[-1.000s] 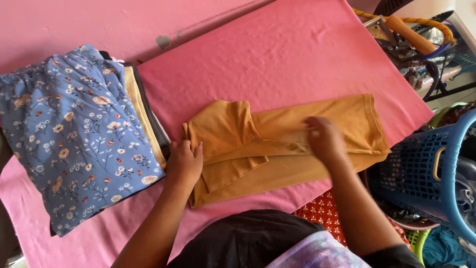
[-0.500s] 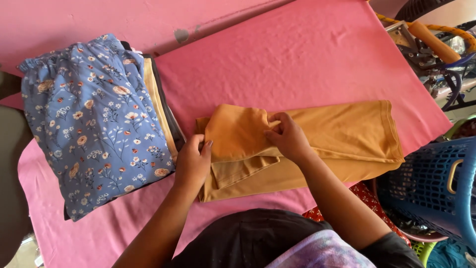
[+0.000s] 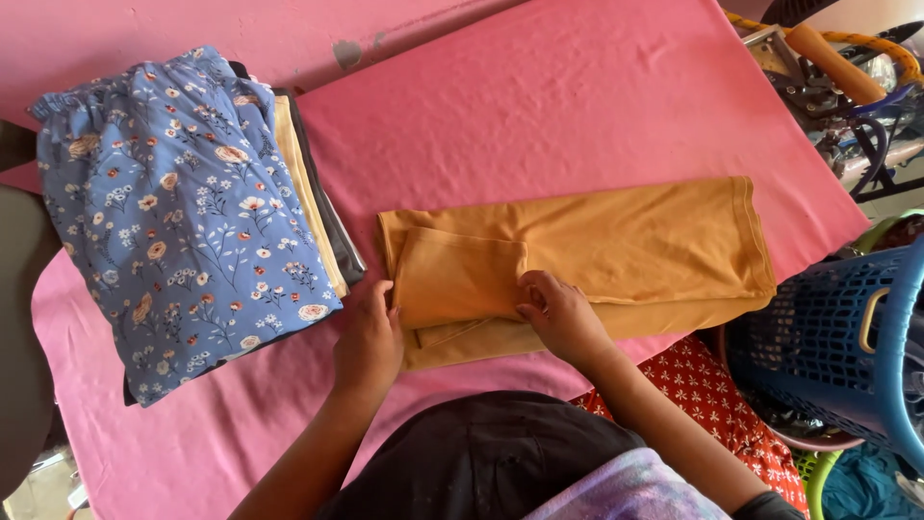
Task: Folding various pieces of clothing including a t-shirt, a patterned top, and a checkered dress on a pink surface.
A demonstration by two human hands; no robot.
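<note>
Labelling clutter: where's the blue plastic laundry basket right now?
In the head view, the blue plastic laundry basket sits at the far right edge, beside the pink cloth-covered table, just past the mustard-yellow garment.

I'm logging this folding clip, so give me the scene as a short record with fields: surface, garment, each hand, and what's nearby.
surface: pink cloth-covered table
garment: mustard garment, lying flat, one flap folded over at its left end
left hand: pressing the garment's left edge
right hand: on the folded flap's right edge
nearby left: stack of folded clothes, blue floral piece on top
nearby right: blue laundry basket
</note>
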